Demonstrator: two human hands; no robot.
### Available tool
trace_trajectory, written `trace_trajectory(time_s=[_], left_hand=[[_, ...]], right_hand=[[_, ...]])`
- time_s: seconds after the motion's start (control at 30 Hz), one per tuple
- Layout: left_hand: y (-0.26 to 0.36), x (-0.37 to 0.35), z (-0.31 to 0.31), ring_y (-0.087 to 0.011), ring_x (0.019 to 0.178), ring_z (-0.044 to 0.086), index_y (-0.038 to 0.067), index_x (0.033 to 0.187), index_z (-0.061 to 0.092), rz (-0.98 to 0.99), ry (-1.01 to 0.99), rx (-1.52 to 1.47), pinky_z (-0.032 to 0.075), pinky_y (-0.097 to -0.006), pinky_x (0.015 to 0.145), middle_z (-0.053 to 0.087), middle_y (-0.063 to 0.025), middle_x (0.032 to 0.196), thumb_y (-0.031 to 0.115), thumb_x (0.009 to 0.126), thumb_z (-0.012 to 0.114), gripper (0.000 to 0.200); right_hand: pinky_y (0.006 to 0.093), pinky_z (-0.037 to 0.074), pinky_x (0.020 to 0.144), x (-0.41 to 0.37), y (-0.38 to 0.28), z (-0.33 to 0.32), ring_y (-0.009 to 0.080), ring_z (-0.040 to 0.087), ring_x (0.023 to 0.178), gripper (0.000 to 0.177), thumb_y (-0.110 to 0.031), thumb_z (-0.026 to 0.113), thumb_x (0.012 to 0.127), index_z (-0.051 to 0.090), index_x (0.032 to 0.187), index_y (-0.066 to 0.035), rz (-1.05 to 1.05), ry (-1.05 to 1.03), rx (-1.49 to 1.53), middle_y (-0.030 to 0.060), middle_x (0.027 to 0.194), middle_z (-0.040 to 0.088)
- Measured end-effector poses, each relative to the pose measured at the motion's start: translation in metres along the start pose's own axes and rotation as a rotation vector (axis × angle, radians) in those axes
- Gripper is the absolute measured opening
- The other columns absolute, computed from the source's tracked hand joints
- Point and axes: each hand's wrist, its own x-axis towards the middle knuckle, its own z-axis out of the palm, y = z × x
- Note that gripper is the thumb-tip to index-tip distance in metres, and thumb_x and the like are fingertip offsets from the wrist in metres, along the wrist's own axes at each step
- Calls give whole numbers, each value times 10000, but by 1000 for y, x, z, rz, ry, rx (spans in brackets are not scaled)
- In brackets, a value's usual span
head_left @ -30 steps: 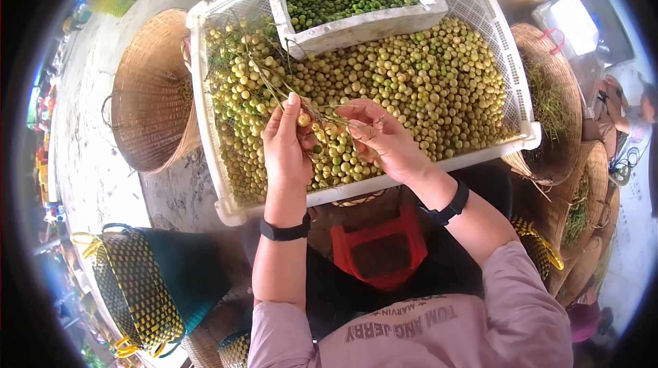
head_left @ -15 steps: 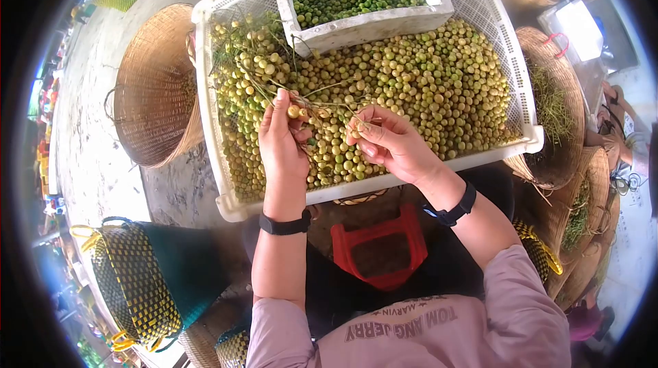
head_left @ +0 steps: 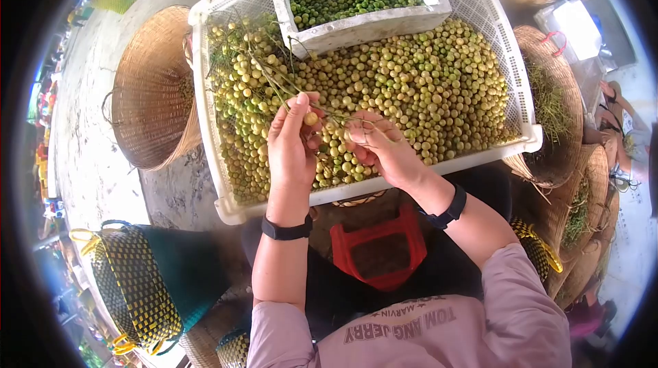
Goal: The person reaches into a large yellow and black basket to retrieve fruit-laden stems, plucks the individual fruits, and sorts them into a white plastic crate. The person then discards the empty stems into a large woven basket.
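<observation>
My left hand is closed round a thin branching fruit stem, above the heap of small yellow-green round fruits. A single pale fruit shows at its fingertips. To the right, the thumb and fingers of my right hand pinch the other end of the stem; whether a fruit is also between them I cannot make out. The heap fills a white perforated plastic crate. More stems lie with the fruits at the crate's left end.
A white foam box of small dark-green fruits sits in the crate's far side. Wicker baskets stand left and right, the right one holding stems. A red stool and a yellow-black woven basket are nearby. A person's legs show far right.
My hands have come closer together, the left shifting right and slightly down. The stem has swung more upright toward the upper left. Both hands keep their hold.
</observation>
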Motion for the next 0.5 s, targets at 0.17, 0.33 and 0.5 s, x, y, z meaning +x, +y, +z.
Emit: trace_trajectory(time_s=[0.17,0.33,0.5], left_hand=[[2,11,-14,-17,565,441,68,997,641,-25,-9,-119,288,-155,447,545,44,732,244,935,602,191],[-5,3,-4,-17,596,454,67,979,638,-116,-27,-40,281,-149,440,553,36,752,257,932,605,199],[-7,3,-4,-19,605,455,65,983,634,-119,-87,-22,276,-152,436,545,39,746,255,939,592,200]], right_hand=[[184,318,498,-2,2,-8,42,439,603,205,-280,547,925,556,1006,-92,-15,-157,-69,-20,793,550],[167,326,504,-2,-10,6,16,468,613,276,-378,569,934,566,925,-102,36,-70,68,-49,780,548],[165,325,491,2,7,-2,16,470,615,222,-331,561,939,542,974,-113,-21,-75,62,-36,796,566]])
